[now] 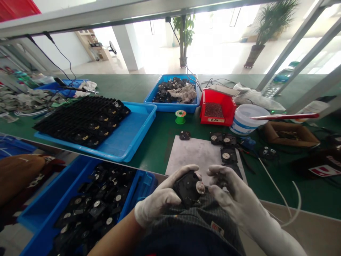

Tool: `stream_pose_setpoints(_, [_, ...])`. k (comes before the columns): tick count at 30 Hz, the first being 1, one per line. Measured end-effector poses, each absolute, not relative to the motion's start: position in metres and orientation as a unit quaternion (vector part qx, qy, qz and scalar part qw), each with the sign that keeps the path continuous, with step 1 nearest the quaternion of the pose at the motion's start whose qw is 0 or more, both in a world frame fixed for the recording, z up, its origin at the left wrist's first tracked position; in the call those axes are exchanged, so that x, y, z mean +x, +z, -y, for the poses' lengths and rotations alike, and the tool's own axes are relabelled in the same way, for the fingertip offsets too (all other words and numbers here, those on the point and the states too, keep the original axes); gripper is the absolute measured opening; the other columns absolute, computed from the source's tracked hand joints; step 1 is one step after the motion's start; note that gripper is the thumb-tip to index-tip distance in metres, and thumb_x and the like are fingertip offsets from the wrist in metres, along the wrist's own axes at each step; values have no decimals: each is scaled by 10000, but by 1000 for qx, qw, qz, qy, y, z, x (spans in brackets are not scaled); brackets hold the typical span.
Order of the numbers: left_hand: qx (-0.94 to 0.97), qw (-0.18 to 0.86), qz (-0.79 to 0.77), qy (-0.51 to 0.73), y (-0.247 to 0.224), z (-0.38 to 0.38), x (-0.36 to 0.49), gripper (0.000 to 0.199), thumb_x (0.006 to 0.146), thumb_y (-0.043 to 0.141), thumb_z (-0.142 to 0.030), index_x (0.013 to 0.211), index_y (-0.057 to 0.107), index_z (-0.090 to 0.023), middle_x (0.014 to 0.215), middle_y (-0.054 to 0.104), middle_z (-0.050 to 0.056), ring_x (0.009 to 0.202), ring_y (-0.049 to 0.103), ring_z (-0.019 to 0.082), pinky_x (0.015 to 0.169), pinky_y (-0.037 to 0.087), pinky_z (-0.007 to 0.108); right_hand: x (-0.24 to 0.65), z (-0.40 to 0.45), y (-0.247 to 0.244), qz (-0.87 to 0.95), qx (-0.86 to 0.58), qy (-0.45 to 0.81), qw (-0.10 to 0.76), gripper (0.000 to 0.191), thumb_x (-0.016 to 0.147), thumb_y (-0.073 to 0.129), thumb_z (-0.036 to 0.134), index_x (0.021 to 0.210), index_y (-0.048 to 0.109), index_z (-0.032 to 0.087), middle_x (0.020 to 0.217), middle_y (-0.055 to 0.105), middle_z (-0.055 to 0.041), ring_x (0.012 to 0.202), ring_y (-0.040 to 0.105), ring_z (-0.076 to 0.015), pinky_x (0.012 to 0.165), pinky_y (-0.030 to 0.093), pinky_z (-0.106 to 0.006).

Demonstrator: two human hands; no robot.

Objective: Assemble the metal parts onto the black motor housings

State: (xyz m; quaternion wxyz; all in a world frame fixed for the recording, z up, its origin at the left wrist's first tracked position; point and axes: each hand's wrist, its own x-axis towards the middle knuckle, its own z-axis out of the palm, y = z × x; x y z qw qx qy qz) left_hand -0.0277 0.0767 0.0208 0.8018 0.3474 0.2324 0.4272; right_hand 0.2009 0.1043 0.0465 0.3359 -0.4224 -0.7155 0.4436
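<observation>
In the head view my gloved left hand (165,193) grips a black mechanism (186,189) by its left side, above my lap. A shiny round disc (200,187) sits on the part's right side. My gloved right hand (234,193) is just right of the disc, its fingers curled around something dark that I cannot make out. Beyond my hands a pale sheet (191,153) lies on the green table (149,149). A small black part (184,135) is at its far edge, and several black mechanisms (226,155) with discs are along its right side.
A blue tray (138,131) of stacked black parts stands left, over a blue crate (125,206) of mechanisms. Farther back are another blue tray (172,107), a green spool (180,117) and a red bin (213,112). A white bucket (243,121) and cardboard box (290,135) stand right.
</observation>
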Motion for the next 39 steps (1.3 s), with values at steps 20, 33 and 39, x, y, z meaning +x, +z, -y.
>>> stream_pose_setpoints(20, [662, 525, -471, 253, 32, -59, -29, 598, 955, 641, -269, 1540, 521, -257, 1406, 704, 65, 1177, 709, 261, 1107, 504, 336, 200, -87, 50, 616, -393, 647, 218, 350, 906, 677, 343, 1211, 685, 172, 1142, 759, -105, 1021, 724, -274, 927, 588, -400])
stream_pose_setpoints(33, [492, 648, -498, 300, -7, -59, -13, 594, 940, 694, -436, 1485, 580, -230, 955, 786, 76, 757, 730, 229, 686, 605, 285, 204, -94, 37, 565, -367, 704, 225, 405, 989, 622, 471, 1198, 725, 140, 1053, 767, -63, 956, 713, -241, 808, 575, -310])
stream_pose_setpoints(39, [274, 725, -510, 374, -1, -70, 8, 643, 839, 829, -441, 1391, 615, -190, 973, 760, 72, 807, 728, 223, 733, 589, 296, 258, -153, 48, 685, -660, 272, 145, 380, 1027, 544, 470, 1280, 686, 224, 1087, 799, -45, 948, 759, -204, 820, 587, -271])
